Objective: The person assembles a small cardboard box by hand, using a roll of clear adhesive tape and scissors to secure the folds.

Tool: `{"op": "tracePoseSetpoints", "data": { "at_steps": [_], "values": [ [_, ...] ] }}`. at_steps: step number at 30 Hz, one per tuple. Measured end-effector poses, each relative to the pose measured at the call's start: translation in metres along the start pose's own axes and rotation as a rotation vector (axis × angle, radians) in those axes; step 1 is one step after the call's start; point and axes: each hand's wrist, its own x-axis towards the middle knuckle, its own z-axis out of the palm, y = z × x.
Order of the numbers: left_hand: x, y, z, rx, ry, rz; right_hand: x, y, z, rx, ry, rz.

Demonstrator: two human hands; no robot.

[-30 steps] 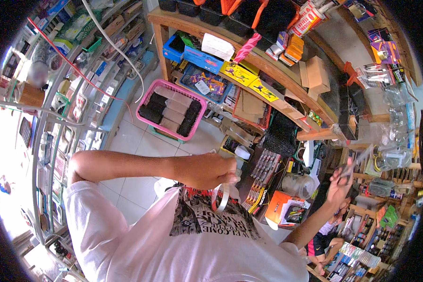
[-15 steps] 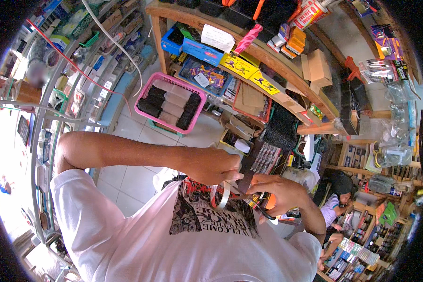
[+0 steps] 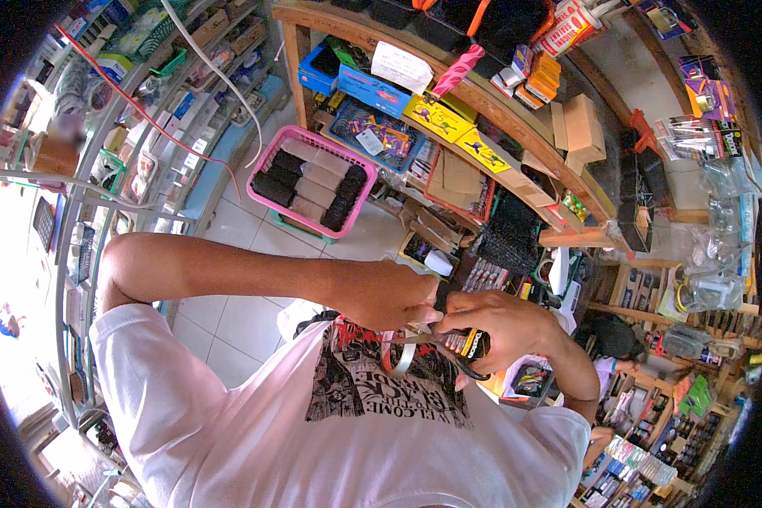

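My left hand (image 3: 398,298) pinches a narrow white strip (image 3: 403,359) that hangs in a curl in front of my printed white T-shirt (image 3: 347,461). Just to the right of it, my right hand (image 3: 510,332) is closed around scissors (image 3: 464,359) with dark handles. Their blades point left, across the strip below my left fingertips. The two hands are almost touching. Whether the blades have cut into the strip cannot be made out.
A pink basket (image 3: 256,200) of dark and pale packs stands on the tiled floor (image 3: 244,326). Beyond my hands runs a wooden shelf (image 3: 449,63) with boxes. Glass-fronted shelving (image 3: 157,127) lines the left. Another person (image 3: 611,334) is at the right, near stocked racks.
My right hand has turned and shifted slightly up, so the scissors show more plainly, with their blades nearer the strip. The person at the right has bent lower.
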Motion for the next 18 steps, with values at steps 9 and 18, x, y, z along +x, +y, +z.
{"op": "tracePoseSetpoints", "data": {
  "at_steps": [9,18],
  "values": [
    [0.006,-0.009,0.003,-0.034,0.020,-0.015,-0.004,0.008,-0.002,-0.009,-0.045,0.048],
    [0.006,-0.019,0.017,-0.070,0.149,-0.083,-0.007,0.010,0.002,-0.019,0.026,0.091]
  ]
}}
